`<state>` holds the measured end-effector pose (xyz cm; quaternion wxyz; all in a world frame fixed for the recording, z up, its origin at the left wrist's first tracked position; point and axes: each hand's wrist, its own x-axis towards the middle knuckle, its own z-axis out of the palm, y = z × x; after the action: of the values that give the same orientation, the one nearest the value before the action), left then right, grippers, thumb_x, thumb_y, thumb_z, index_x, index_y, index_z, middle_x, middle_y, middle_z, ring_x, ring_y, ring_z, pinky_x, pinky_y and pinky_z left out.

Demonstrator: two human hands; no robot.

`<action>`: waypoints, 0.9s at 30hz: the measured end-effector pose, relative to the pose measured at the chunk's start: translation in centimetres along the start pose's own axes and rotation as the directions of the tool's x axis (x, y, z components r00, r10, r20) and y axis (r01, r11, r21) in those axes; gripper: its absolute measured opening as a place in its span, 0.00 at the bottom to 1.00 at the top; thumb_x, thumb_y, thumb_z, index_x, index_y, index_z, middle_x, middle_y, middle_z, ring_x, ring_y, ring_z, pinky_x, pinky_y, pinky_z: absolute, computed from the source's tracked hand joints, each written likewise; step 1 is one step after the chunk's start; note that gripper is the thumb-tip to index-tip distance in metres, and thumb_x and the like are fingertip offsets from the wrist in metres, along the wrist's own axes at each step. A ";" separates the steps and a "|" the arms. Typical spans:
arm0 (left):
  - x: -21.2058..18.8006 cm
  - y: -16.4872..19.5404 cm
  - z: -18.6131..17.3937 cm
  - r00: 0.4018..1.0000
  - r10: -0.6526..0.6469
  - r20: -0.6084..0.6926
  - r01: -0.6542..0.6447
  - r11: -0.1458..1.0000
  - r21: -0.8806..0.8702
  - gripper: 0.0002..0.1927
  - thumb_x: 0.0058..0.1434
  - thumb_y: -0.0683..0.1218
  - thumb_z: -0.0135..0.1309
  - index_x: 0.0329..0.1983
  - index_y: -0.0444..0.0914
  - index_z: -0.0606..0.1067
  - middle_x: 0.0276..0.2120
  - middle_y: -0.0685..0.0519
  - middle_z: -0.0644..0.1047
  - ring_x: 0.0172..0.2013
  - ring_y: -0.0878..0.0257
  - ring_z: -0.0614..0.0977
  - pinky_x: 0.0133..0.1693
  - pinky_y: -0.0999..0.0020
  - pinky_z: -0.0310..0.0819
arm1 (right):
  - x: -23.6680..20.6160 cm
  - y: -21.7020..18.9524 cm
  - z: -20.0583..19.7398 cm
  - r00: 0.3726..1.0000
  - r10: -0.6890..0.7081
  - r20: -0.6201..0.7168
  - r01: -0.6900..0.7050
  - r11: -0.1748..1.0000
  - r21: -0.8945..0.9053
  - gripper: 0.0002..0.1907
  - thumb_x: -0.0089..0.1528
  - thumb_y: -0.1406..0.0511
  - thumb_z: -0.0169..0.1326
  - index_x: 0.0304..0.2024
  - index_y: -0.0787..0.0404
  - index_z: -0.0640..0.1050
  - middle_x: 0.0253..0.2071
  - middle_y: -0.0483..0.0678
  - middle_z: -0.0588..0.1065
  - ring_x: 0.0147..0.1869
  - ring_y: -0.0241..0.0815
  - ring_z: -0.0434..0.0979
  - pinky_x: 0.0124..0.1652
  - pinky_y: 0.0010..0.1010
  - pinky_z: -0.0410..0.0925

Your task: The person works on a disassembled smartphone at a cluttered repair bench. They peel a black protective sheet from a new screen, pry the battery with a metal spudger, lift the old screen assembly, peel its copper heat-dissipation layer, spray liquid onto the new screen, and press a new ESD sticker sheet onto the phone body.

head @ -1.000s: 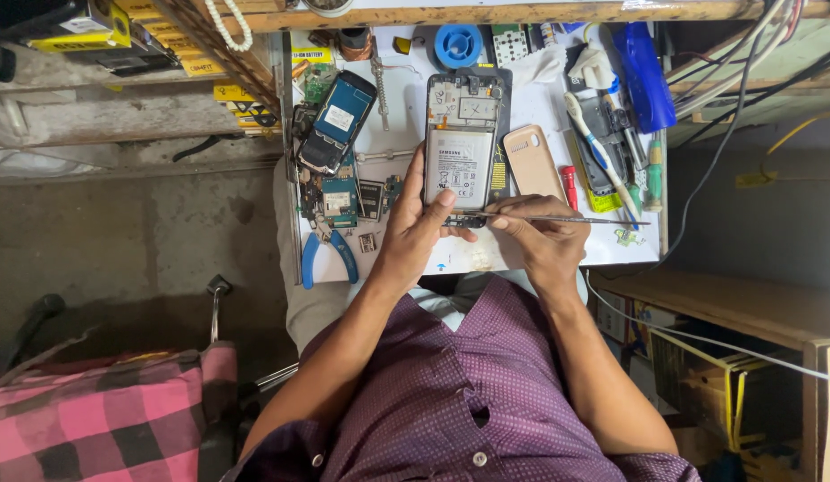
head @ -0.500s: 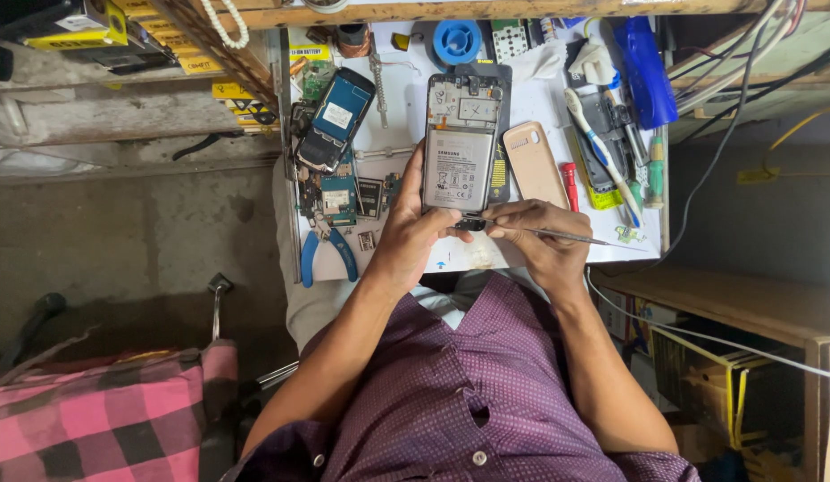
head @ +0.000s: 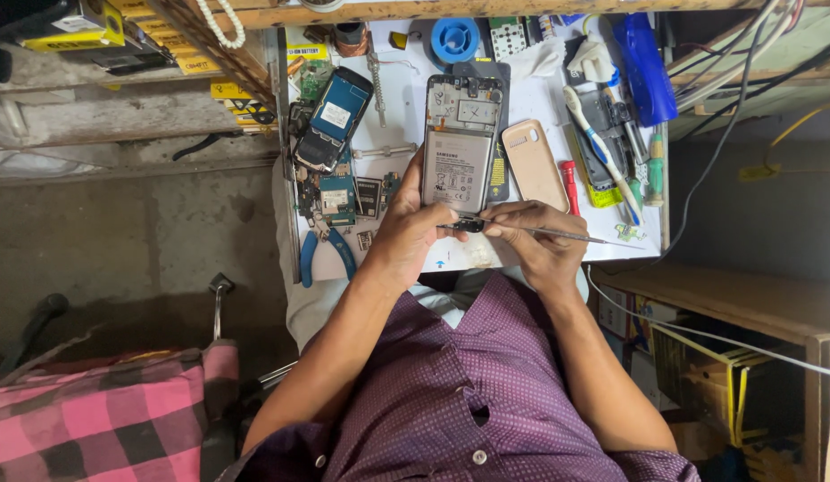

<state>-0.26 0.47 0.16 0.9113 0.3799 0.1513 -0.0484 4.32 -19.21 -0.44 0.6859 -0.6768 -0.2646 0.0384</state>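
The left hand (head: 406,236) steadies the opened grey phone (head: 460,147), the right hand (head: 535,241) pinches thin metal tweezers (head: 540,232) pointing at nine o'clock; a slip might pierce the battery.

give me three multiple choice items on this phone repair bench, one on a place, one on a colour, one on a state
1. Where does the tan phone back cover lie?
A. right of the opened phone
B. under the pliers
C. on the floor

2. What colour are the handles of the pliers?
A. red
B. blue
C. yellow

3. In what state is the opened phone?
A. fully closed
B. back off, battery showing
C. wrapped in cloth

Answers:
1 A, the cover rests on the white work mat just right of the phone.
2 B, both handles are blue.
3 B, the battery and boards are bare, while the left hand steadies the phone and the right hand holds a thin metal tool at its lower edge.
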 end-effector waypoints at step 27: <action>-0.4 -0.3 0.6 0.996 0.082 -0.018 -0.080 0.992 0.097 0.22 0.72 0.53 0.50 0.65 0.41 0.68 0.49 0.52 0.79 0.43 0.65 0.83 0.34 0.66 0.82 | -0.1 -0.4 0.9 0.965 0.227 -0.134 -0.222 0.974 0.051 0.06 0.58 0.76 0.66 0.37 0.69 0.81 0.40 0.55 0.80 0.44 0.42 0.81 0.45 0.28 0.74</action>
<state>-0.54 -0.18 0.44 0.8913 0.4299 0.1431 -0.0143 3.71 -18.45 -0.20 0.7058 -0.6910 -0.1374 0.0734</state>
